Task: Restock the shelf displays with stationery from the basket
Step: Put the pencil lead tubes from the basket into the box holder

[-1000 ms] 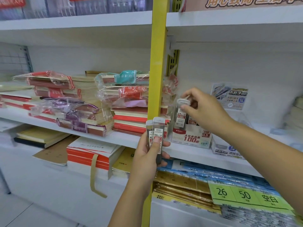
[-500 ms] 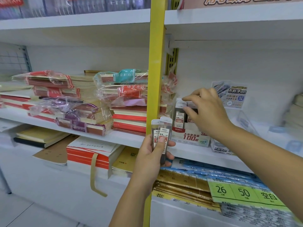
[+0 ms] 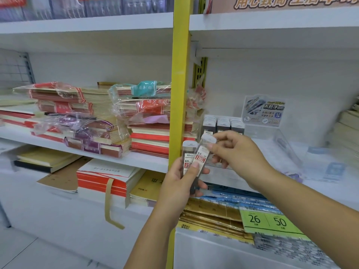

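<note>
Currently held: two lead cases (image 3: pixel 187 150), clasped by the left hand (image 3: pixel 180 183) in front of the yellow post (image 3: pixel 179 94). The right hand (image 3: pixel 239 152) pinches the cap end of the tilted case (image 3: pixel 206 150), which the left thumb also presses. Shelved: three rows of like cases (image 3: pixel 223 124) stand on the shelf (image 3: pixel 260 148), just behind the hands. Outstanding, by judgement: both held cases are not yet placed. The basket is out of view, so remaining stock is unknown.
</note>
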